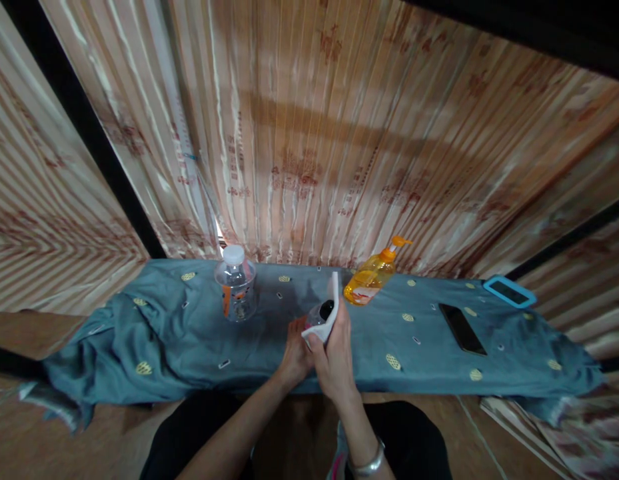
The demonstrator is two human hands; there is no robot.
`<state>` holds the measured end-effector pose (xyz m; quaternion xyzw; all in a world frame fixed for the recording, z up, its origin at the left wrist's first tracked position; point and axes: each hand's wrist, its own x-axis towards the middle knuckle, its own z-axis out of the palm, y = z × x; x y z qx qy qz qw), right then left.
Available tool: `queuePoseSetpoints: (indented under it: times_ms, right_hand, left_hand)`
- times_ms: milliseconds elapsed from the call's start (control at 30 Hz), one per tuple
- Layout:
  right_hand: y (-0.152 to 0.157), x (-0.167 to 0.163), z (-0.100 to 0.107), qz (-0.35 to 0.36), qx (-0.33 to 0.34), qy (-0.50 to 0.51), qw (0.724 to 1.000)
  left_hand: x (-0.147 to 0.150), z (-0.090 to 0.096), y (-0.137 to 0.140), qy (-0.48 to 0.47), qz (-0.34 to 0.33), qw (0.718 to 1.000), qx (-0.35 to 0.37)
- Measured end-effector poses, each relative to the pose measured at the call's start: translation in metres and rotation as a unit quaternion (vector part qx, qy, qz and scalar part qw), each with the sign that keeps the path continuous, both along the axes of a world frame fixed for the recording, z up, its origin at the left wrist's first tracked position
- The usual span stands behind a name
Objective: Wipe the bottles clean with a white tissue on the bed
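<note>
Near the middle of the cloth-covered surface, my left hand (297, 355) is closed around a small clear bottle (315, 314) with a black cap (327, 309). Most of its body is hidden by my fingers and the white cloth. My right hand (337, 363) grips a folded white cloth (334, 293), which bends against the bottle's right side and front. Just beyond my right hand stands a pump bottle (372, 277) of yellow-orange liquid with an orange pump top. To the left is a clear plastic bottle (238, 287) with a white lid and an orange print.
A blue-grey patterned cloth (279, 333) covers the long low surface, bunched at its left end. A dark phone (462, 329) and a blue-framed device (510, 291) lie on the right. Striped curtains (299, 133) and black poles (89, 133) enclose the surface.
</note>
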<state>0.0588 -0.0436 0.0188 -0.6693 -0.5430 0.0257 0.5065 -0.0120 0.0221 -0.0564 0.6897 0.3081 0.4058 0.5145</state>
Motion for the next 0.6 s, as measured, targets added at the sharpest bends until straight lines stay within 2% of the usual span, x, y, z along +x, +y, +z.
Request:
queuePoseSetpoints:
  times_ms: [100, 167, 233, 333, 433, 500, 600]
  right_hand:
    - [-0.006, -0.005, -0.027, -0.031, -0.014, 0.005, 0.999]
    - [-0.01, -0.004, -0.043, -0.032, -0.032, 0.069, 0.997]
    - [-0.011, 0.001, -0.049, -0.035, -0.052, 0.126, 0.99]
    - [-0.007, 0.012, -0.037, -0.046, -0.049, 0.119, 0.991]
    - [0.001, 0.023, -0.008, -0.049, -0.024, 0.076, 0.996]
    - [0.006, 0.029, 0.007, -0.049, -0.036, 0.085, 0.995]
    - [0.009, 0.033, 0.014, -0.045, -0.057, 0.118, 0.99]
  left_hand:
    - [-0.001, 0.001, -0.001, -0.003, -0.008, 1.0, 0.003]
    - [0.001, 0.003, -0.002, -0.004, -0.019, 1.0, 0.014]
    - [0.003, 0.005, -0.002, -0.002, -0.025, 0.999, 0.034]
    - [0.006, 0.004, -0.003, 0.013, -0.026, 0.998, 0.049]
    - [0.005, 0.0, -0.005, 0.034, -0.029, 0.998, 0.052]
    - [0.004, -0.003, -0.007, 0.044, -0.029, 0.997, 0.057]
    - [0.0, -0.007, -0.009, 0.055, -0.039, 0.996, 0.058]
